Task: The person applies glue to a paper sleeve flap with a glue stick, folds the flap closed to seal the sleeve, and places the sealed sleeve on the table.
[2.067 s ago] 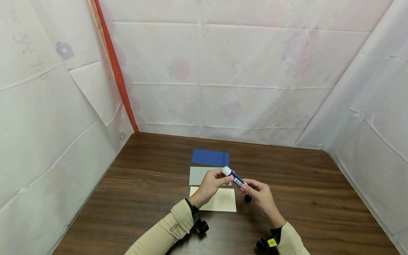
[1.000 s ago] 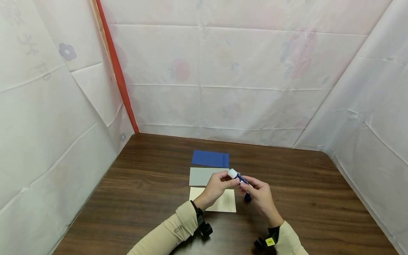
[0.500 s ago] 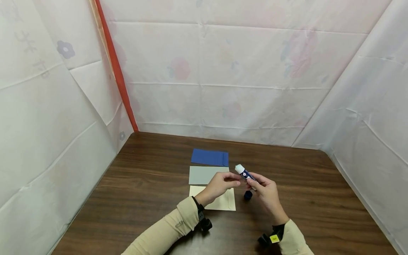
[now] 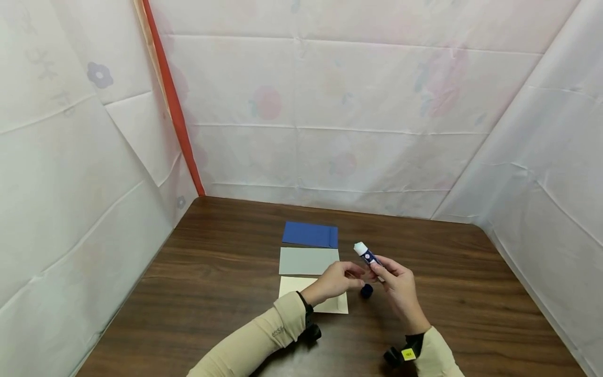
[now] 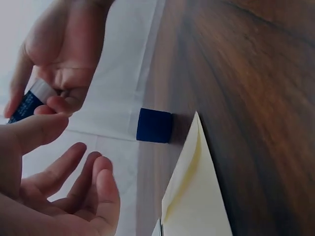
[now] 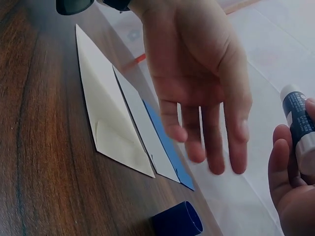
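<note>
A blue-and-white glue stick (image 4: pixel 368 255) is held by my right hand (image 4: pixel 399 285), pinched between thumb and fingers, its white end tilted up and to the left. My left hand (image 4: pixel 335 280) is close by with fingers loosely bent and nothing in them; in the right wrist view its palm and fingers show apart from the glue stick. Below and between the hands, the dark blue cap (image 4: pixel 366 291) stands on the table, its open end facing up in the right wrist view. Under the left hand lies a cream envelope (image 4: pixel 294 284).
Beyond the cream envelope lie a grey-green envelope (image 4: pixel 306 260) and a blue envelope (image 4: pixel 308 234), in a column on the brown wooden table (image 4: pixel 212 283). White sheeting (image 4: pixel 367 104) walls the back and sides, with a red strip (image 4: pixel 174 104) at the back left corner.
The left hand has let go of the glue stick and dropped slightly, toward the cap. The right hand has moved a little right with the glue stick. The envelopes have stayed put.
</note>
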`<state>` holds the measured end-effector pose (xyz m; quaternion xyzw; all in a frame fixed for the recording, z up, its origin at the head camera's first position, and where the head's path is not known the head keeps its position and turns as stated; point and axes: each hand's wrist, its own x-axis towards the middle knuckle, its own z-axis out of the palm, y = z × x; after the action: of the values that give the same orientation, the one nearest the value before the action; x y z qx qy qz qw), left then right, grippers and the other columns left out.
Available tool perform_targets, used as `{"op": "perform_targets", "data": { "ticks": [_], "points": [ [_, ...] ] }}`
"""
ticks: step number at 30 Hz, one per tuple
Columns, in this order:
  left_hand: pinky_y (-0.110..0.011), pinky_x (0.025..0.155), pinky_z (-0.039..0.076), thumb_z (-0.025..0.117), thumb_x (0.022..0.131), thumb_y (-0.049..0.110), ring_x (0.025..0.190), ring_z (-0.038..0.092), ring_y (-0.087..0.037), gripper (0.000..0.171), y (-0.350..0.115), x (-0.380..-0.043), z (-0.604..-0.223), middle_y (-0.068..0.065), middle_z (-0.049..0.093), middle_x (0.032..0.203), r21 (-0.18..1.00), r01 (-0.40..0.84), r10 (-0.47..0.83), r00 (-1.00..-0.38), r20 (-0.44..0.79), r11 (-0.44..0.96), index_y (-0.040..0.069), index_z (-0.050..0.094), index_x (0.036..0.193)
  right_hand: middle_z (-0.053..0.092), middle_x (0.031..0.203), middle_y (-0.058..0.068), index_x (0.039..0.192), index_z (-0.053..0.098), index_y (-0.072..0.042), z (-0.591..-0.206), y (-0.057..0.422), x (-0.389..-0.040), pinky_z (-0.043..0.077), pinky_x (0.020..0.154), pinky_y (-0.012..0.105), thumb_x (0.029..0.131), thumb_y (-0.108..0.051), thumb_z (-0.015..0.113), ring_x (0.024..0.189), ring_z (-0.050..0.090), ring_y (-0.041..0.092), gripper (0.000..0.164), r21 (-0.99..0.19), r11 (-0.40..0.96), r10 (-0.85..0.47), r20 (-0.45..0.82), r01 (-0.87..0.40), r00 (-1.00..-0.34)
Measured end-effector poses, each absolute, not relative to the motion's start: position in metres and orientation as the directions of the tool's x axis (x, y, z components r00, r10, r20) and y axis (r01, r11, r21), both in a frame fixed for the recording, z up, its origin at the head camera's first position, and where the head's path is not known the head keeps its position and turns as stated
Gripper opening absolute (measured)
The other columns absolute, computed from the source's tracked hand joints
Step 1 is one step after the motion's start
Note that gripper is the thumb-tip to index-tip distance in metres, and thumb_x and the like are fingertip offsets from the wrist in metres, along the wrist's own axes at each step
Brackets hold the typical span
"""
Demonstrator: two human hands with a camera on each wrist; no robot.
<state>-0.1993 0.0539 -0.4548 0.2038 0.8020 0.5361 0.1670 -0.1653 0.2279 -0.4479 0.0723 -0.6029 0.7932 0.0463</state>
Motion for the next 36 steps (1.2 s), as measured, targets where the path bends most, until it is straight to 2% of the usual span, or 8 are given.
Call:
{"op": "perform_targets", "data": {
  "ticks": [4, 8, 15, 22, 26, 33, 36],
  "points": [
    [-0.025, 0.077, 0.053, 0.073, 0.087, 0.018, 0.099, 0.067, -0.02, 0.033, 0.059, -0.202, -0.458, -0.009, 0.069, 0.115, 0.839, 0.252, 0.529, -0.847, -0.049, 0.482, 0.007, 0.068, 0.117, 0.073, 0.083, 0.001, 0.098, 0.073, -0.013, -0.446, 0.228, -0.165, 0.056, 0.065, 0.023, 0.094, -0.002, 0.061, 0.071, 0.066, 0.008, 0.017, -0.96, -0.238, 0.02, 0.145, -0.146, -0.989],
    [-0.027, 0.08, 0.054, 0.075, 0.086, 0.02, 0.104, 0.066, -0.02, 0.036, 0.064, -0.204, -0.462, -0.009, 0.069, 0.116, 0.779, 0.303, 0.549, -0.834, -0.062, 0.549, 0.009, 0.067, 0.12, 0.073, 0.082, -0.001, 0.098, 0.073, -0.014, -0.446, 0.229, -0.164, 0.056, 0.064, 0.022, 0.094, -0.003, 0.061, 0.07, 0.065, 0.008, 0.016, -0.968, -0.212, 0.038, 0.131, -0.136, -0.991],
    [-0.028, 0.081, 0.054, 0.076, 0.085, 0.019, 0.104, 0.067, -0.02, 0.039, 0.07, -0.204, -0.467, -0.009, 0.07, 0.117, 0.739, 0.351, 0.57, -0.82, -0.054, 0.575, 0.011, 0.067, 0.122, 0.072, 0.08, -0.002, 0.095, 0.073, -0.017, -0.445, 0.229, -0.163, 0.054, 0.061, 0.022, 0.094, -0.004, 0.061, 0.067, 0.064, 0.008, 0.018, -0.971, -0.203, 0.046, 0.122, -0.129, -0.991],
    [-0.02, 0.077, 0.051, 0.082, 0.077, 0.016, 0.093, 0.066, -0.009, 0.041, 0.074, -0.202, -0.469, -0.003, 0.073, 0.107, 0.71, 0.41, 0.59, -0.807, -0.01, 0.573, 0.017, 0.069, 0.116, 0.072, 0.079, -0.002, 0.095, 0.073, -0.015, -0.444, 0.228, -0.161, 0.053, 0.061, 0.021, 0.094, -0.003, 0.061, 0.066, 0.063, 0.008, 0.017, -0.968, -0.218, 0.052, 0.119, -0.127, -0.992],
    [-0.019, 0.074, 0.05, 0.085, 0.073, 0.017, 0.092, 0.066, -0.008, 0.042, 0.077, -0.199, -0.469, -0.001, 0.073, 0.104, 0.677, 0.442, 0.591, -0.807, 0.014, 0.589, 0.019, 0.071, 0.113, 0.072, 0.078, -0.004, 0.093, 0.074, -0.017, -0.444, 0.227, -0.161, 0.052, 0.061, 0.02, 0.093, -0.002, 0.062, 0.065, 0.063, 0.007, 0.019, -0.969, -0.22, 0.06, 0.1, -0.111, -0.993],
    [-0.019, 0.079, 0.048, 0.085, 0.073, 0.018, 0.101, 0.065, -0.008, 0.061, 0.078, -0.196, -0.47, 0.006, 0.07, 0.122, 0.609, 0.522, 0.625, -0.779, 0.055, 0.597, 0.024, 0.064, 0.13, 0.073, 0.079, -0.003, 0.092, 0.074, -0.018, -0.444, 0.227, -0.163, 0.051, 0.06, 0.019, 0.093, -0.001, 0.062, 0.064, 0.062, 0.006, 0.021, -0.969, -0.222, 0.054, 0.099, -0.108, -0.994],
    [-0.02, 0.077, 0.048, 0.085, 0.073, 0.019, 0.099, 0.065, -0.008, 0.059, 0.079, -0.196, -0.47, 0.005, 0.072, 0.115, 0.581, 0.538, 0.625, -0.778, 0.064, 0.611, 0.023, 0.065, 0.128, 0.074, 0.08, -0.001, 0.093, 0.074, -0.017, -0.444, 0.228, -0.163, 0.052, 0.061, 0.02, 0.094, -0.001, 0.061, 0.064, 0.063, 0.007, 0.02, -0.965, -0.234, 0.042, 0.113, -0.12, -0.993]
  ]
}}
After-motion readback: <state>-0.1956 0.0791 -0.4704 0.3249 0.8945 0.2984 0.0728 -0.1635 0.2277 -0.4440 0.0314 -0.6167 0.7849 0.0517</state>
